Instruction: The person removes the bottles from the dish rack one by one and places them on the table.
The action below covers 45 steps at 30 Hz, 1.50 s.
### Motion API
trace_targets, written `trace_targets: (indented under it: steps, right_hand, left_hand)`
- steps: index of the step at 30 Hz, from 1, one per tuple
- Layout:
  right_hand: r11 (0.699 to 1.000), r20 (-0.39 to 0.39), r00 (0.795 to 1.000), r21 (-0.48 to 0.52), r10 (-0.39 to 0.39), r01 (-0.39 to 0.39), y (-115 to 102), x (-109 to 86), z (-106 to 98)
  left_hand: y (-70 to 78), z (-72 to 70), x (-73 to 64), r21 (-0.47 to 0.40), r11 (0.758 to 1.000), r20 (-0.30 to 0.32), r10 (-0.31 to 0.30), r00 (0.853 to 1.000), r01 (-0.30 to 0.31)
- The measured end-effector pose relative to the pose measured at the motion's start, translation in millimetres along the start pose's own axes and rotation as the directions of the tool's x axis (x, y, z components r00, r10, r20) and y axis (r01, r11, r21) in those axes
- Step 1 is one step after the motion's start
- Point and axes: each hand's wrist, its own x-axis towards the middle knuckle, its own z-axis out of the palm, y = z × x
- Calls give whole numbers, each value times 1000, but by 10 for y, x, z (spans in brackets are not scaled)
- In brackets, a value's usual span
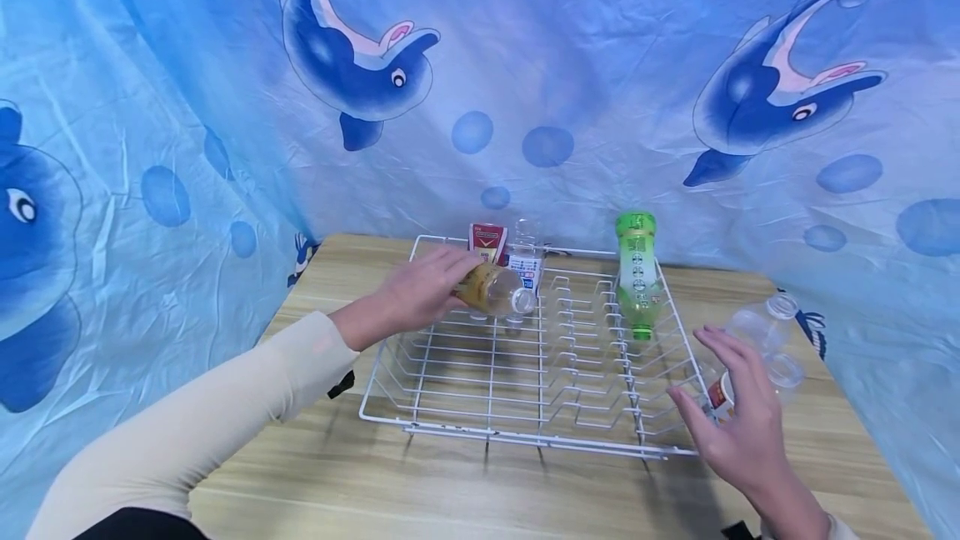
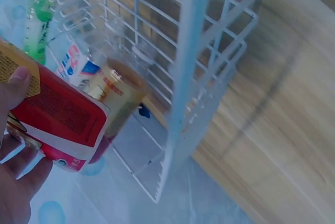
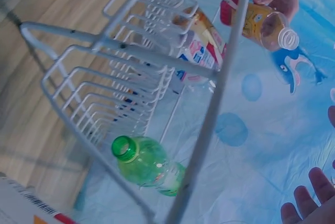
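Observation:
My left hand [image 1: 423, 286] grips a clear plastic bottle [image 1: 495, 288] with a red and yellow label, tilted on its side above the wire dish rack [image 1: 555, 440]. Its uncapped mouth points right. Just behind it in the rack, a bottle with a red and yellow label [image 1: 487, 238] leans beside a clear bottle with a white and blue label [image 1: 524, 267]. On the rack's right side a green bottle [image 1: 637, 273] stands neck down. Off the rack's front right corner, my right hand [image 1: 746, 419] hovers with fingers spread and nothing in its grasp.
Right of the rack, clear plastic bottles [image 1: 761, 325] and a container with a white and red label [image 1: 722, 397] stand on the wooden table [image 1: 420, 490], partly behind my right hand. A blue dolphin-print curtain [image 1: 600, 65] encloses the back and sides.

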Motion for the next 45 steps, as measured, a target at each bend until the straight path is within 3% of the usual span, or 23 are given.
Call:
trace_targets:
  steps: [6,9,12,15,21,23,25,31,36,39,45]
  right_hand:
    - [994,98,990,26,104,-107,-19,73,29]
    - [976,180,965,66,191,-206,-70,157,49]
    - [949,261,928,100,265,-299,-133,261,88]
    - [921,327,890,113,319,-372,-186,353,134]
    - [883,417,835,139,359,-449,-215,443,274]
    - [873,433,825,151,364,-464,-212,452,323]
    - [870,446,817,149,365,-470,-212,460,366]
    - [858,509,783,151,359,-492,-219,520,487]
    - [826,593,718,152,363,-543,-220,597,652]
    - [820,620,685,113,383,-561,-264,645,761]
    - [833,618,669,41,412,-551,-394,696,924]
  left_hand:
    - [98,-6,-3,-115,991,28,-67,997,70]
    - [147,-15,5,-205,969,36,-136,990,141]
    - [192,-28,7,-299,930,39,-213,976,215]
    - [231,-35,10,-435,854,63,-286,956,284]
    - [285,-20,-6,-676,615,145,-430,891,406]
    - [303,-34,-9,-705,568,160,-457,875,425]
    - [318,-47,-7,-724,542,164,-468,869,428]
    - [354,-46,-10,-761,512,138,-473,870,399]
    - [449,-45,4,-789,475,166,-445,880,389]
    - [526,-31,17,-797,469,180,-418,890,382]
    - [676,-24,54,-808,481,164,-373,913,341]
